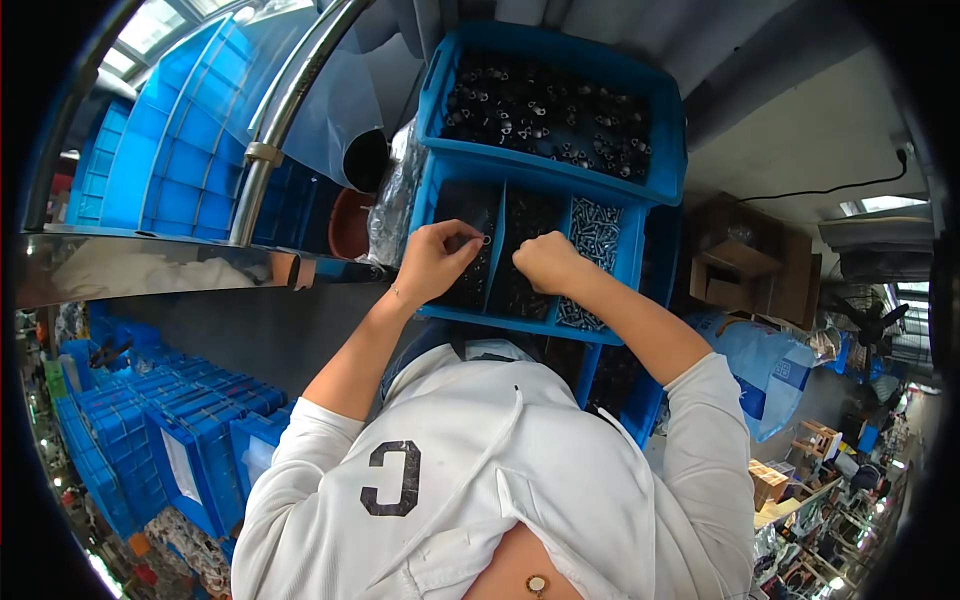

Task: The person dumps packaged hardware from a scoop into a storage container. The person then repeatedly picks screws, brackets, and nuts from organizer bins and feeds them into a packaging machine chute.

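Note:
My left hand (pixel 438 262) is over the left compartment of a blue divided bin (pixel 426 200). Its thumb and fingers pinch a small shiny ring-like piece (pixel 486 240), too small to name surely. Beside it, above the middle compartment, my right hand (pixel 550 263) is closed with the fingers curled under. Whatever those fingers hold is hidden. Small dark parts (pixel 530 213) lie in the middle compartment, and the left one also has dark contents. Silver screws (pixel 596 232) fill the right compartment.
Behind the divided bin stands another blue bin (pixel 433 105) with many black and metal parts. A metal pole (pixel 262 175) rises at the left, near a brown pot (pixel 349 225). Blue crates (pixel 200 430) are stacked lower left. Cardboard boxes (pixel 745 255) stand at the right.

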The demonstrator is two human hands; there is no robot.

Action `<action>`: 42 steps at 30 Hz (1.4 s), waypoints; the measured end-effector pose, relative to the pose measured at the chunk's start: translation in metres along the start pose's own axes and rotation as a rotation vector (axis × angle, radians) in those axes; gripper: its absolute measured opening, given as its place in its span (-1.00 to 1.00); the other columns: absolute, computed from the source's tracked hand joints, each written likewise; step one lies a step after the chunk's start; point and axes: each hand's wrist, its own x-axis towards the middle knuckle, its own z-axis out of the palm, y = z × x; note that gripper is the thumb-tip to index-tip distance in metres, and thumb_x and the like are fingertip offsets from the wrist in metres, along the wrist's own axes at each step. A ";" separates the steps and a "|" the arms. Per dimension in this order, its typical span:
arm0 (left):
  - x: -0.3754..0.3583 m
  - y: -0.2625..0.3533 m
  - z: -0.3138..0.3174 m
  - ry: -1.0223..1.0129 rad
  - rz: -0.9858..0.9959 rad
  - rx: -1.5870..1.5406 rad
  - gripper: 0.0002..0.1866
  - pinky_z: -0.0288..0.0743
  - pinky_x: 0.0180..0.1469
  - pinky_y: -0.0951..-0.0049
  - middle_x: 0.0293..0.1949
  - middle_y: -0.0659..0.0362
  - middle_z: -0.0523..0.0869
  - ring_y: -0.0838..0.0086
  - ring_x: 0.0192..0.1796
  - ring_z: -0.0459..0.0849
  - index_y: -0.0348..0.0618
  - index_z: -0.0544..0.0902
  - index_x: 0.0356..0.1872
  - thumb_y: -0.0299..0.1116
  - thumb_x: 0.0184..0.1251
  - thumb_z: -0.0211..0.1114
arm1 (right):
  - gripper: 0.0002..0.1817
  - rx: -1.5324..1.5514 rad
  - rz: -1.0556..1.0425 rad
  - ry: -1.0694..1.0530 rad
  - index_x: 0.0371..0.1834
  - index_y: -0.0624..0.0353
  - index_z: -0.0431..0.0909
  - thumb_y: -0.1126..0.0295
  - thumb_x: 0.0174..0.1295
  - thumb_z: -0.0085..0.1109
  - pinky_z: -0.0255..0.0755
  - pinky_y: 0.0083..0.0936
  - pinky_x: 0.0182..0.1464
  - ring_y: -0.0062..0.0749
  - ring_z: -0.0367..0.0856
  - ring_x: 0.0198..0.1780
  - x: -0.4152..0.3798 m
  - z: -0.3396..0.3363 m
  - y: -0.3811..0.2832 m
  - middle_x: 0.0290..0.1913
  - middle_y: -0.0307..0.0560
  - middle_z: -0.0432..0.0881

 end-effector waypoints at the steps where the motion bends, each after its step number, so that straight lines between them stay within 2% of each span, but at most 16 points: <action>1: -0.001 0.000 0.001 0.004 0.010 -0.002 -0.85 0.15 -0.57 0.48 -0.76 0.23 0.39 0.62 -0.67 0.26 -0.25 0.71 -0.34 -0.39 0.14 0.31 | -0.93 0.005 -0.003 -0.021 -0.50 0.14 0.67 0.49 -0.10 0.25 0.57 -0.31 -0.30 -0.16 0.72 -0.28 0.000 0.002 -0.002 -0.37 0.02 0.71; 5: 0.002 0.002 0.002 -0.015 0.028 -0.018 -0.87 0.08 -0.55 0.60 -0.69 0.33 0.45 0.74 -0.61 0.23 -0.29 0.69 -0.31 -0.43 0.21 0.29 | -0.91 0.046 0.068 0.058 -0.47 0.15 0.64 0.50 -0.12 0.26 0.58 -0.32 -0.30 -0.15 0.72 -0.29 -0.008 0.013 -0.005 -0.37 0.01 0.70; 11: 0.009 0.005 0.004 -0.049 0.015 -0.014 -0.87 0.08 -0.55 0.60 -0.70 0.33 0.43 0.74 -0.61 0.24 -0.29 0.68 -0.31 -0.43 0.22 0.28 | -0.90 0.121 0.119 0.235 -0.45 0.17 0.61 0.52 -0.08 0.22 0.59 -0.31 -0.31 -0.12 0.71 -0.30 -0.011 0.019 -0.007 -0.38 0.02 0.69; 14: 0.008 0.004 0.004 -0.016 -0.001 -0.022 -0.86 0.18 -0.57 0.49 -0.74 0.21 0.43 0.60 -0.67 0.30 -0.23 0.71 -0.33 -0.39 0.15 0.30 | -0.92 0.149 0.102 0.248 -0.47 0.18 0.63 0.52 -0.08 0.19 0.59 -0.28 -0.30 -0.10 0.71 -0.31 -0.007 0.022 -0.002 -0.40 0.05 0.68; 20: 0.003 0.000 0.005 -0.009 -0.028 -0.024 -0.85 0.19 -0.56 0.52 -0.72 0.19 0.48 0.61 -0.65 0.33 -0.23 0.71 -0.32 -0.39 0.14 0.30 | -0.92 0.137 0.072 0.059 -0.54 0.18 0.67 0.49 -0.07 0.18 0.59 -0.27 -0.29 -0.07 0.71 -0.33 -0.003 0.010 0.000 -0.46 0.07 0.67; 23: 0.006 0.004 0.007 -0.035 -0.023 0.045 -0.85 0.31 -0.52 0.48 -0.63 0.14 0.58 0.54 -0.62 0.48 -0.22 0.70 -0.32 -0.38 0.15 0.28 | -0.89 0.221 0.086 0.037 -0.47 0.21 0.64 0.46 -0.04 0.15 0.58 -0.24 -0.28 -0.05 0.70 -0.29 -0.003 0.002 -0.003 -0.42 0.10 0.67; 26: 0.016 0.021 0.019 0.013 0.202 0.272 -0.86 0.45 -0.43 0.43 -0.50 0.07 0.66 0.40 -0.47 0.64 -0.19 0.69 -0.35 -0.35 0.16 0.27 | -0.85 0.644 0.164 0.323 -0.42 0.23 0.55 0.38 0.06 0.09 0.49 -0.38 -0.46 -0.19 0.65 -0.47 -0.027 -0.009 -0.013 -0.50 0.00 0.64; 27: 0.021 0.024 0.026 0.016 0.311 0.451 -0.86 0.54 -0.31 0.35 -0.39 0.06 0.70 0.29 -0.27 0.70 -0.15 0.70 -0.37 -0.34 0.14 0.25 | -0.85 1.038 0.184 0.264 -0.43 0.21 0.51 0.35 0.10 0.06 0.41 -0.44 -0.52 -0.29 0.57 -0.52 -0.040 -0.014 -0.014 -0.54 -0.07 0.58; 29: 0.037 0.031 0.048 -0.152 0.341 0.843 -0.88 0.50 -0.31 0.38 -0.36 0.14 0.72 0.32 -0.23 0.70 -0.10 0.72 -0.37 -0.36 0.11 0.28 | -0.83 1.818 0.209 0.113 -0.45 0.18 0.44 0.30 0.16 0.01 0.24 -0.57 -0.62 -0.47 0.39 -0.62 -0.069 -0.021 -0.016 -0.61 -0.19 0.47; 32: 0.055 0.035 0.086 -0.426 0.306 1.249 -0.88 0.45 -0.29 0.41 -0.33 0.21 0.73 0.36 -0.18 0.68 -0.01 0.74 -0.37 -0.36 0.09 0.27 | -0.77 2.665 0.072 0.136 -0.51 0.12 0.38 0.26 0.25 -0.04 0.02 -0.72 -0.65 -0.64 0.15 -0.62 -0.104 -0.017 -0.022 -0.65 -0.33 0.27; 33: 0.059 0.033 0.097 -0.519 0.276 1.352 -0.88 0.44 -0.28 0.41 -0.33 0.23 0.73 0.37 -0.17 0.68 0.02 0.74 -0.37 -0.35 0.09 0.27 | -0.76 2.733 0.120 0.167 -0.52 0.11 0.37 0.26 0.27 -0.04 0.02 -0.71 -0.65 -0.64 0.16 -0.62 -0.109 -0.017 -0.020 -0.65 -0.32 0.28; 35: 0.059 0.022 0.114 -0.523 0.292 1.359 -0.87 0.41 -0.26 0.42 -0.32 0.24 0.73 0.37 -0.16 0.67 0.04 0.75 -0.36 -0.34 0.11 0.25 | -0.73 2.872 0.215 0.226 -0.54 0.09 0.35 0.25 0.31 -0.05 0.03 -0.70 -0.65 -0.64 0.18 -0.61 -0.115 -0.014 -0.013 -0.64 -0.31 0.29; 38: 0.053 0.022 0.119 -0.512 0.283 1.367 -0.87 0.40 -0.23 0.40 -0.30 0.24 0.73 0.36 -0.14 0.66 0.04 0.75 -0.35 -0.37 0.10 0.27 | -0.72 2.532 0.254 0.338 -0.51 0.11 0.39 0.25 0.36 -0.07 0.02 -0.69 -0.67 -0.65 0.20 -0.59 -0.106 -0.017 0.041 -0.61 -0.30 0.32; 40: 0.052 0.028 0.115 -0.515 0.263 1.377 -0.88 0.39 -0.24 0.40 -0.29 0.24 0.74 0.37 -0.14 0.67 0.04 0.74 -0.35 -0.37 0.10 0.27 | -0.74 2.073 0.393 0.448 -0.40 0.15 0.49 0.28 0.39 -0.09 0.07 -0.70 -0.63 -0.64 0.23 -0.58 -0.084 -0.048 0.086 -0.59 -0.30 0.33; 42: 0.053 0.029 0.115 -0.557 0.225 1.365 -0.87 0.39 -0.24 0.41 -0.28 0.24 0.74 0.37 -0.14 0.68 0.04 0.74 -0.35 -0.38 0.12 0.26 | -0.74 1.356 0.378 0.592 -0.19 0.23 0.53 0.25 0.37 -0.04 0.33 -0.58 -0.46 -0.47 0.46 -0.45 -0.039 -0.048 0.138 -0.49 -0.18 0.50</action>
